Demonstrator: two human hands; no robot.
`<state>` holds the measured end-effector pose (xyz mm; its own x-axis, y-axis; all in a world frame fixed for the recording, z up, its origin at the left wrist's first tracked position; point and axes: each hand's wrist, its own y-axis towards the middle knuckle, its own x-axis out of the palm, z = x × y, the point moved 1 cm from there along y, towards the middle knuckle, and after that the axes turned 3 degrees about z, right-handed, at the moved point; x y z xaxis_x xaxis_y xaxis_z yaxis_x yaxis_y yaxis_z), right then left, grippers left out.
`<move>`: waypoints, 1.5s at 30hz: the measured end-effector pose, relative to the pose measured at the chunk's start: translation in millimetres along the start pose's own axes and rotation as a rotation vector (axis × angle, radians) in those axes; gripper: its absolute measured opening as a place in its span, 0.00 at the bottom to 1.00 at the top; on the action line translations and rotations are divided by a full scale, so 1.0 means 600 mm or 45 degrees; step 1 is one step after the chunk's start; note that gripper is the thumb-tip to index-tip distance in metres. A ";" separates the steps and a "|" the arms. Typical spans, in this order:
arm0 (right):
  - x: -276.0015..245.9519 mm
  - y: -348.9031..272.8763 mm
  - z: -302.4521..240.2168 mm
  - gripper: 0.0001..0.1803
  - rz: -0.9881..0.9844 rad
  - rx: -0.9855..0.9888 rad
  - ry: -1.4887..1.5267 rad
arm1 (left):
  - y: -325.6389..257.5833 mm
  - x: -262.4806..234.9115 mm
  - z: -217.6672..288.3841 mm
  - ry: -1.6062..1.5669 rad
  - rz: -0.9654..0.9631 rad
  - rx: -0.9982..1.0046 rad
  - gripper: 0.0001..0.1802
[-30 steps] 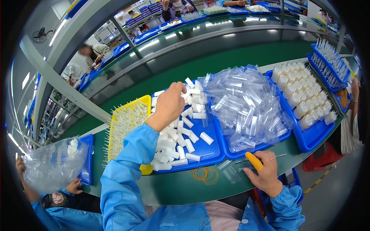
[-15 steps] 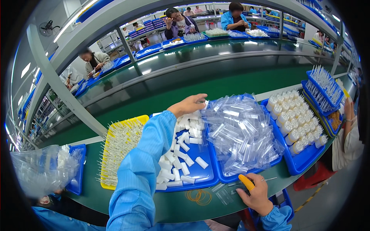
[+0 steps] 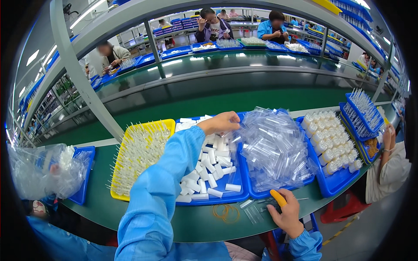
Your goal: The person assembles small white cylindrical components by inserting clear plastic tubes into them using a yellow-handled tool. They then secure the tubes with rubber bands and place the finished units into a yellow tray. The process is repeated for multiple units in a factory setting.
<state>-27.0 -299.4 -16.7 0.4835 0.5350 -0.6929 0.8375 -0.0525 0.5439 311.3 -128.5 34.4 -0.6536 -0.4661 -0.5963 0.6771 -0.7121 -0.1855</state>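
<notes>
Head view shows the left hand (image 3: 221,123) at frame centre with fingers curled loosely over white tubes (image 3: 209,174) in a blue tray (image 3: 226,199), while the right hand (image 3: 288,216), lower right, grips an orange-handled tool (image 3: 278,198) above the green workbench (image 3: 174,217), with a conveyor line and seated workers beyond.

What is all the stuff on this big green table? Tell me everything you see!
yellow tray: one, full of thin spikes, left of centre
white tubes: many, in the middle blue tray
clear tubes: a big pile, blue tray right of centre
white caps: many, blue tray at right
clear bag: one, far left
rubber bands: a few, tan, front edge
left hand: reaching over the white tubes
right hand: holding an orange-handled tool
</notes>
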 end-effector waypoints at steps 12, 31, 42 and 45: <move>0.006 -0.009 0.004 0.23 0.005 0.011 -0.014 | -0.110 0.054 0.016 0.000 -0.125 0.007 0.22; 0.013 -0.007 0.001 0.22 0.010 -0.025 -0.026 | -0.215 0.153 0.039 0.650 0.098 0.357 0.29; 0.015 -0.006 0.007 0.21 0.030 -0.028 -0.004 | -0.198 0.169 0.063 0.758 0.117 0.228 0.43; 0.015 -0.006 0.008 0.20 0.045 -0.031 0.001 | -0.196 0.178 0.065 0.754 0.163 0.216 0.40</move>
<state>-24.4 -298.2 -26.9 0.5124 0.5340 -0.6725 0.8135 -0.0509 0.5794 148.5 -115.2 23.0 -0.2398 -0.2177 -0.9461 0.6428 -0.7660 0.0133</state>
